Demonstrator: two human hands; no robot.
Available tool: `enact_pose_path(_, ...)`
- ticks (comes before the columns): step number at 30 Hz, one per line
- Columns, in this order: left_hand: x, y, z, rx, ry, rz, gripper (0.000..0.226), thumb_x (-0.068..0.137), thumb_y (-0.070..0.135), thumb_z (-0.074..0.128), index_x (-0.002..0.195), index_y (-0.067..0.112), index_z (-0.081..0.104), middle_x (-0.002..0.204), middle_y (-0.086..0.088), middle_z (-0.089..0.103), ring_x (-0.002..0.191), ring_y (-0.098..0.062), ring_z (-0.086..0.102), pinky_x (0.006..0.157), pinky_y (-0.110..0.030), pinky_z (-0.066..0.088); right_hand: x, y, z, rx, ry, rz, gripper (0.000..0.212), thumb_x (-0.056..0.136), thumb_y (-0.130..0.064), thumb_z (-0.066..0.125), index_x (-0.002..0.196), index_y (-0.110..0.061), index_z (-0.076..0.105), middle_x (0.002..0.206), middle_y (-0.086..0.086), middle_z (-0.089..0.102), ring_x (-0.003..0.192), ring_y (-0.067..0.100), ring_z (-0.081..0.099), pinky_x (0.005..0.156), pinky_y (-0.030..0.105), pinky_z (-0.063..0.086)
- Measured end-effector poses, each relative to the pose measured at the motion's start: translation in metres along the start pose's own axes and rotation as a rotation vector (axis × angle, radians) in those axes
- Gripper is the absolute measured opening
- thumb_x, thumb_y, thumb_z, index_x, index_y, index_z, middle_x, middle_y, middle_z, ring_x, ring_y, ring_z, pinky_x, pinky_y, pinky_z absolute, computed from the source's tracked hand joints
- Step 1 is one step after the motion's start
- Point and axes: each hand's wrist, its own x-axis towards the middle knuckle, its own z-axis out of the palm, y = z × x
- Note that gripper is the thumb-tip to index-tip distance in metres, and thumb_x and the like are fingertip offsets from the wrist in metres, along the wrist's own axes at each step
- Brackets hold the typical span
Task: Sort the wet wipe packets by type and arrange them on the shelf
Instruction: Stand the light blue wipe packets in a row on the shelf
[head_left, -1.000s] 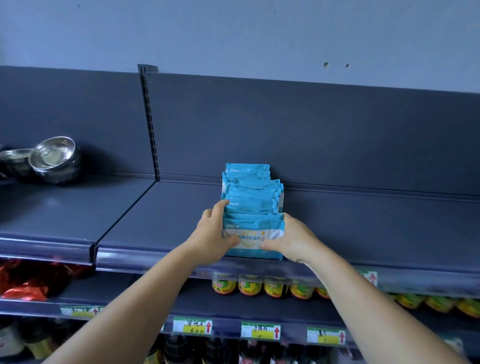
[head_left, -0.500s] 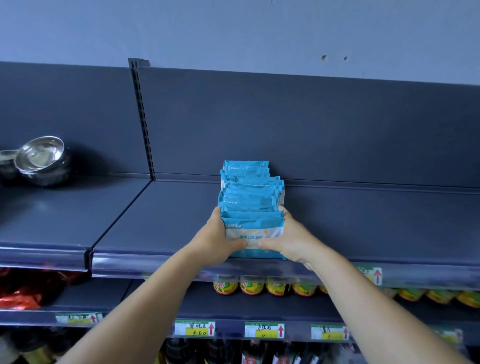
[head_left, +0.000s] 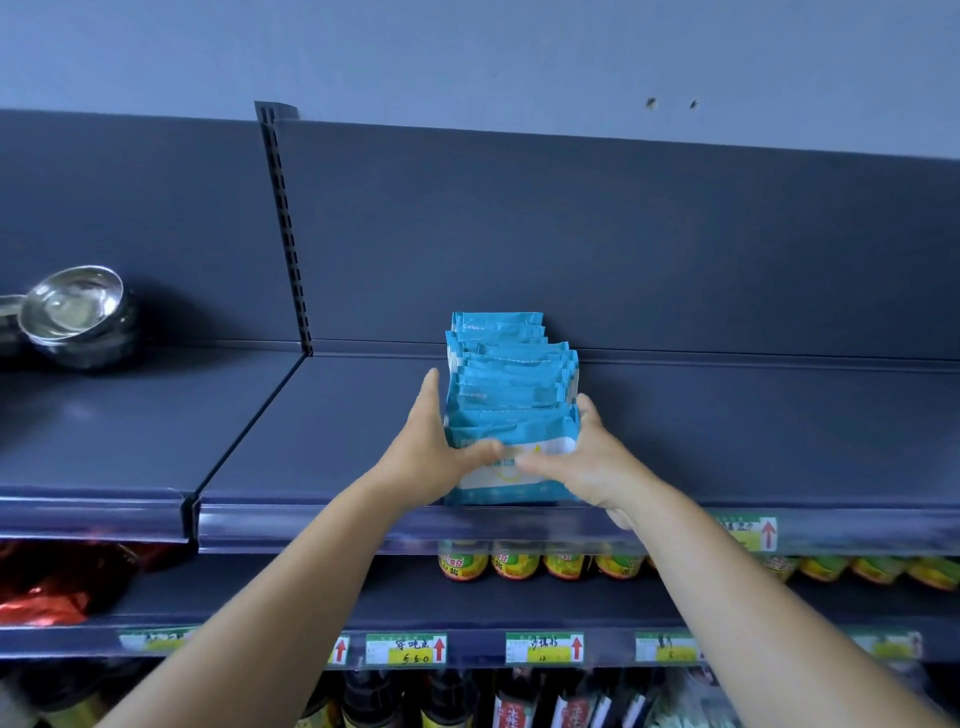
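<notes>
Row of blue wet wipe packets (head_left: 511, 395) standing upright on the dark shelf (head_left: 727, 441), front packet near the shelf's front lip, rearmost close to the back panel; clasped from both sides. Left hand (head_left: 441, 457) flat against the row's left flank, fingers extended alongside the packets, thumb curled across the white-and-blue face of the front packet; right hand (head_left: 587, 462) on the opposite flank, fingers reaching along the side, thumb likewise pressed over the front face, thumb tips nearly meeting at centre. Packet tops slightly uneven, some edged further right than others. Far off beyond the left hand, on the adjoining shelf section: stacked steel bowls (head_left: 72, 317). Below both hands, next tier down: yellow-lidded jars (head_left: 514, 564) in a line; red foil bags (head_left: 47, 597) under the left forearm's outer side. Lower still: price tags (head_left: 543, 648) with red arrows on the rail, dark bottles (head_left: 441, 701) beneath.
</notes>
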Motion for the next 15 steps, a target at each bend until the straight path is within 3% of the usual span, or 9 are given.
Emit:
enact_pose_path(1,0.0,0.0,0.002,0.064,0.052,0.11,0.072,0.092,0.036,0.059,0.143,0.045,0.01,0.138,0.027,0.032,0.13,0.01,0.033,0.103,-0.017,0.034,-0.002,-0.001,0.001,0.017,0.038,-0.056,0.091,0.077,-0.047,0.072,0.142,-0.045,0.009,0.139,-0.025,0.034,0.124,0.007,0.042,0.099,0.032,0.042)
enact_pose_path(2,0.002,-0.001,0.004,0.186,0.075,0.196,0.063,0.095,0.041,0.049,0.145,0.044,0.011,0.15,0.021,0.022,0.14,0.004,0.018,0.113,-0.026,0.026,-0.003,-0.001,0.003,-0.019,0.078,-0.132,0.085,0.083,-0.05,0.064,0.145,-0.047,0.006,0.149,-0.024,0.024,0.132,0.007,0.036,0.105,0.036,0.038)
enact_pose_path(4,0.006,-0.004,0.007,0.535,0.041,0.197,0.055,0.1,0.043,0.034,0.15,0.035,0.014,0.16,0.008,-0.003,0.147,-0.012,-0.006,0.119,-0.039,0.008,-0.002,-0.002,0.007,-0.226,0.113,-0.231,0.073,0.093,-0.049,0.047,0.149,-0.043,0.002,0.159,-0.019,-0.002,0.145,0.007,0.014,0.116,0.039,0.024)
enact_pose_path(7,0.012,-0.002,0.006,0.723,-0.031,0.115,0.057,0.099,0.048,0.03,0.151,0.033,0.013,0.16,0.004,-0.008,0.147,-0.015,-0.007,0.118,-0.04,0.005,0.005,-0.002,0.01,-0.335,0.076,-0.23,0.062,0.098,-0.047,0.036,0.151,-0.039,0.005,0.159,-0.017,-0.009,0.147,0.006,0.004,0.117,0.034,0.017)
enact_pose_path(9,0.013,-0.003,0.003,0.578,-0.085,0.091,0.064,0.095,0.051,0.041,0.151,0.036,0.011,0.16,0.008,-0.007,0.147,-0.016,0.001,0.119,-0.039,0.009,0.01,0.001,0.007,-0.234,0.035,-0.214,0.067,0.097,-0.046,0.042,0.151,-0.041,0.002,0.158,-0.019,-0.005,0.146,0.002,0.004,0.117,0.032,0.016)
enact_pose_path(11,0.015,-0.003,-0.001,0.264,-0.041,0.074,0.076,0.089,0.057,0.051,0.151,0.038,0.011,0.159,0.013,0.003,0.145,-0.011,0.012,0.118,-0.038,0.017,0.014,-0.001,0.001,-0.064,0.024,-0.218,0.077,0.092,-0.05,0.05,0.15,-0.042,0.0,0.156,-0.022,0.009,0.143,0.0,0.013,0.117,0.033,0.019)
enact_pose_path(13,0.021,0.001,-0.005,0.024,0.036,0.018,0.075,0.09,0.056,0.049,0.151,0.033,0.013,0.151,0.014,0.022,0.138,-0.005,0.024,0.113,-0.029,0.023,0.025,-0.003,-0.007,0.15,0.042,-0.212,0.084,0.089,-0.053,0.053,0.151,-0.039,-0.002,0.146,-0.028,0.022,0.135,-0.005,0.025,0.114,0.031,0.023)
enact_pose_path(15,0.036,0.002,-0.012,-0.097,0.067,-0.114,0.074,0.09,0.059,0.043,0.151,0.031,0.014,0.149,0.013,0.03,0.136,-0.007,0.031,0.11,-0.027,0.025,0.039,-0.007,-0.019,0.281,0.072,-0.149,0.085,0.093,-0.051,0.047,0.151,-0.031,-0.01,0.143,-0.026,0.019,0.132,-0.005,0.025,0.109,0.026,0.02)
